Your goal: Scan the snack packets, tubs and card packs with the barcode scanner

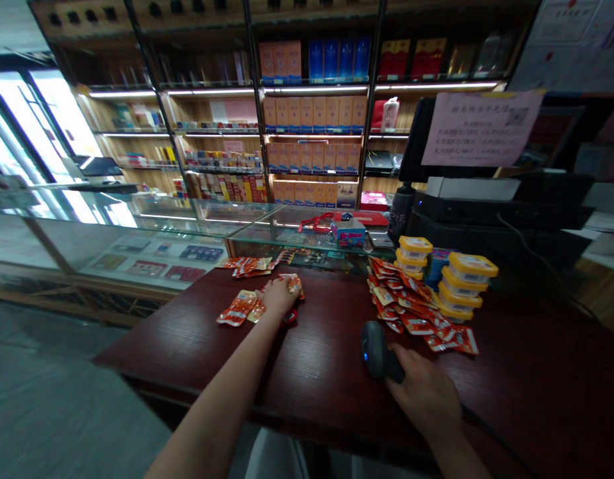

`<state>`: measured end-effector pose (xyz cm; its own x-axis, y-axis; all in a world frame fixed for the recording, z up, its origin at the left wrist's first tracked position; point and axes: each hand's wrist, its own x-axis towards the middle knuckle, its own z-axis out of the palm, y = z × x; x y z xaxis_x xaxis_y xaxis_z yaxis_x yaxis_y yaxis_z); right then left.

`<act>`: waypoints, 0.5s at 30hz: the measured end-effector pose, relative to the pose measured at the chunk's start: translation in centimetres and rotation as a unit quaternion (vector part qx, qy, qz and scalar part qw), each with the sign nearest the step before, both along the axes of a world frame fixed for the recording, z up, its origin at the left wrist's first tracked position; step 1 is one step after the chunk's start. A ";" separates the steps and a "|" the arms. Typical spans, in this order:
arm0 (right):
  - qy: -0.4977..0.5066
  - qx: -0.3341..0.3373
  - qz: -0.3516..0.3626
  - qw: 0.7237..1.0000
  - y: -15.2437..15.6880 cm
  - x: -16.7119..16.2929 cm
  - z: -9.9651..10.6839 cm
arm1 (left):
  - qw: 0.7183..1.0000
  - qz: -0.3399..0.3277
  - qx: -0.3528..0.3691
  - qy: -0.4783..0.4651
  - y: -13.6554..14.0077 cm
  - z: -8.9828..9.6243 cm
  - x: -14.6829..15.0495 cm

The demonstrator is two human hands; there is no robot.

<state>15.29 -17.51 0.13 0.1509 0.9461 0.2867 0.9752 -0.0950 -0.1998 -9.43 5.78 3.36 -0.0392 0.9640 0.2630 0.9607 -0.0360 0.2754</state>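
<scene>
My right hand (429,392) is wrapped round the handle of a black barcode scanner (374,349), held low over the dark red-brown table; a blue light glows on its head. Further off to the left, my left hand (279,297) grips an orange snack packet (297,285), its fingers partly hidden. Another orange packet (238,308) lies just left of that hand, and more packets (249,266) lie behind it. To the right, a heap of similar orange packets (404,299) spreads in front of stacked yellow-lidded tubs (461,286).
A monitor with a pink paper notice (479,130) stands at the back right. Behind the table, a glass display counter (187,223) carries a small colourful box (349,234). Shelves of boxed goods (314,114) line the wall. The scanner's cable (496,436) trails to the lower right.
</scene>
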 end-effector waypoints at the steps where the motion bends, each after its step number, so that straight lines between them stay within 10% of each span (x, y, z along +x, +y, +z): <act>1: -0.001 0.001 0.002 1.000 0.0 0.0 -0.1 | 1.000 -0.009 0.015 -0.008 0.1 0.0 0.1; 8: 0.002 0.009 -0.004 1.000 0.0 0.0 -0.2 | 0.964 -0.121 0.093 -0.218 1.4 0.5 1.2; 15: 0.011 0.004 -0.005 1.000 0.0 -0.1 0.4 | 0.766 -0.212 0.088 -0.601 -2.8 -0.7 6.4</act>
<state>15.16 -17.53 0.52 0.1665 0.9424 0.2899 0.9695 -0.1030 -0.2223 -3.01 2.99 2.64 -0.0481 0.9104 0.4110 -0.0905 -0.4138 0.9059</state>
